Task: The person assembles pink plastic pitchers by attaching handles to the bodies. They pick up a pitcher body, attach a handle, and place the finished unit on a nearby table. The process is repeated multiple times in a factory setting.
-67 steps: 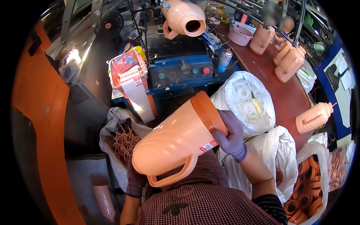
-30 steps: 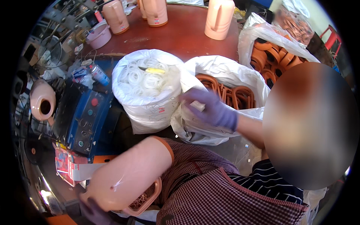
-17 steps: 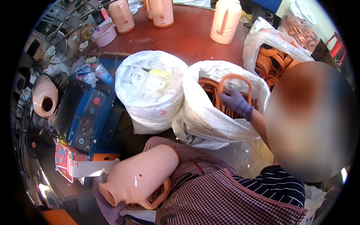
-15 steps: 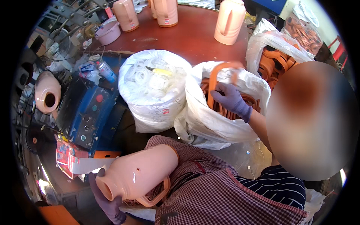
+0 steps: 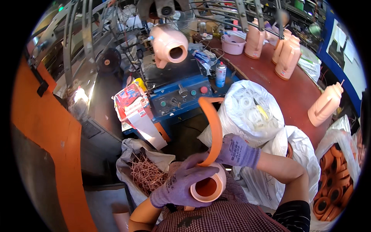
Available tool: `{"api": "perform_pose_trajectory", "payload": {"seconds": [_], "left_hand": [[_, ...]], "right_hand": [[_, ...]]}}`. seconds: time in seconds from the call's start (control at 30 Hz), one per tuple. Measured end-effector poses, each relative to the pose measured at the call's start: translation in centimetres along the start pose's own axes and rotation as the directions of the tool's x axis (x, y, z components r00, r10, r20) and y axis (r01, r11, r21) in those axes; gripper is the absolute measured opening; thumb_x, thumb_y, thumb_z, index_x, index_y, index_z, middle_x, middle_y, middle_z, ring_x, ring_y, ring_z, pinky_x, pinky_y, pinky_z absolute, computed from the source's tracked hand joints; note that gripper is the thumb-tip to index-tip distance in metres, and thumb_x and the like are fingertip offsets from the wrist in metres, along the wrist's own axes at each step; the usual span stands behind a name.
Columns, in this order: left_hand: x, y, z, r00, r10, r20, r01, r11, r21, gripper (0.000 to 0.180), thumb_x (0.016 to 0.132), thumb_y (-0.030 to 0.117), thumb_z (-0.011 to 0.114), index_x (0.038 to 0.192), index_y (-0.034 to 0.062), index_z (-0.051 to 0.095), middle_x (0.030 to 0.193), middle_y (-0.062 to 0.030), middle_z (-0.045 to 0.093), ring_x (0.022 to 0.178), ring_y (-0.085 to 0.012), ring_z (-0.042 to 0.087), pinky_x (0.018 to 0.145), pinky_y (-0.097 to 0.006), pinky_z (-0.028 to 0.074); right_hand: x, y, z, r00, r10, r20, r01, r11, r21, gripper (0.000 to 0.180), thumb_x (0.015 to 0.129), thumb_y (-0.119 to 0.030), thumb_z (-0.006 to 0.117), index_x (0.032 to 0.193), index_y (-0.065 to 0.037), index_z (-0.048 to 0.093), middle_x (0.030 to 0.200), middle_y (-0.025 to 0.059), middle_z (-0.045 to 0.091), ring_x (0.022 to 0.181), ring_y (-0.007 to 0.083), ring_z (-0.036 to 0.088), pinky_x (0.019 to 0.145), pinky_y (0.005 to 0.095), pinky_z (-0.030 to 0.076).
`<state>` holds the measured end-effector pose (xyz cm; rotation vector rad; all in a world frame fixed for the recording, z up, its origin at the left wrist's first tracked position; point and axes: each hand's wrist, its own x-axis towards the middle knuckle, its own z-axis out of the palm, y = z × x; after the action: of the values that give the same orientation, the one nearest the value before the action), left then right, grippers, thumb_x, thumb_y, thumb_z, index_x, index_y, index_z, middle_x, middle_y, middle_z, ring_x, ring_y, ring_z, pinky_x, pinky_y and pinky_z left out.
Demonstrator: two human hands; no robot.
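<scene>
A glossy pink jug body (image 5: pixel 219 174) rests in my lap, its round mouth turned up toward me. My left hand (image 5: pixel 179 185), in a purple glove, is wrapped round its neck and shoulder. My gloved right hand (image 5: pixel 236 150) grips an orange curved handle (image 5: pixel 216 131) that stands upright above the jug. The handle's lower end is close to the jug's shoulder, by my left fingers. Whether it touches the jug I cannot tell.
Ahead, a pink jug (image 5: pixel 161 48) sits on a machine with a blue control panel (image 5: pixel 177 96). White sacks of clear rings (image 5: pixel 243 102) and orange parts (image 5: pixel 334 181) stand right. Thin pinkish sticks (image 5: pixel 147 174) fill a sack at left. Several jugs (image 5: pixel 288 58) line the red table (image 5: pixel 266 83).
My view has swung left. My right hand has brought the handle from the sack to the jug. The jug's mouth has turned up, and my left hand has shifted round its neck.
</scene>
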<state>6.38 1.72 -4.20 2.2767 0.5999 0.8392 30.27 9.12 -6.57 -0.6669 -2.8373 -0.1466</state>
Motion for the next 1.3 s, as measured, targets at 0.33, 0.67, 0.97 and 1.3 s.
{"api": "perform_pose_trajectory", "payload": {"seconds": [0.33, 0.67, 0.97, 1.3], "left_hand": [[-1.6, -1.4, -0.8, 0.990, -0.133, 0.046, 0.134, 0.990, -0.030, 0.088, 0.059, 0.035, 0.092, 0.133, 0.0065, 0.054, 0.134, -0.0174, 0.055, 0.127, -0.0413, 0.048, 0.106, -0.049, 0.041], [-9.8, -4.1, -1.2, 0.524, -0.388, -0.758, 0.335, 0.912, -0.236, 0.103, 0.057, 0.021, 0.082, 0.145, -0.0070, 0.035, 0.131, -0.0196, 0.058, 0.122, -0.0299, 0.057, 0.105, -0.042, 0.044], [-7.5, -2.3, 1.2, 0.700, -0.333, -0.632, 0.329, 0.935, -0.129, 0.096, 0.047, 0.018, 0.088, 0.130, -0.0055, 0.045, 0.123, -0.0167, 0.059, 0.110, -0.0262, 0.059, 0.096, -0.038, 0.049], [-4.3, -1.0, -0.5, 0.890, -0.269, -0.367, 0.307, 0.950, 0.049, 0.110, 0.046, 0.025, 0.094, 0.140, -0.0006, 0.044, 0.137, -0.0190, 0.050, 0.129, -0.0337, 0.050, 0.106, -0.043, 0.042]], "right_hand": [[7.3, 7.6, -1.1, 0.762, 0.403, -0.507, -0.075, 0.833, 0.549, 0.060, 0.083, -0.016, 0.075, 0.136, -0.002, 0.051, 0.129, 0.0158, 0.059, 0.118, 0.0302, 0.057, 0.097, 0.0370, 0.048], [4.9, 0.3, 4.3, 0.666, 0.609, 0.430, -0.327, -0.280, 0.903, 0.033, 0.095, -0.032, 0.062, 0.097, 0.001, 0.064, 0.090, 0.0113, 0.070, 0.055, 0.0148, 0.061, 0.052, 0.0259, 0.049], [6.1, -4.6, 7.1, 0.560, 0.667, 0.492, 0.195, -0.683, 0.704, 0.033, 0.096, -0.029, 0.060, 0.100, 0.004, 0.059, 0.121, 0.0217, 0.065, 0.102, 0.0299, 0.067, 0.090, 0.0399, 0.055], [5.2, -2.1, 7.3, 0.852, 0.303, 0.426, -0.069, -0.743, 0.666, 0.056, 0.090, -0.018, 0.053, 0.139, 0.009, 0.048, 0.132, 0.0223, 0.060, 0.122, 0.0276, 0.060, 0.106, 0.0352, 0.045]]}}
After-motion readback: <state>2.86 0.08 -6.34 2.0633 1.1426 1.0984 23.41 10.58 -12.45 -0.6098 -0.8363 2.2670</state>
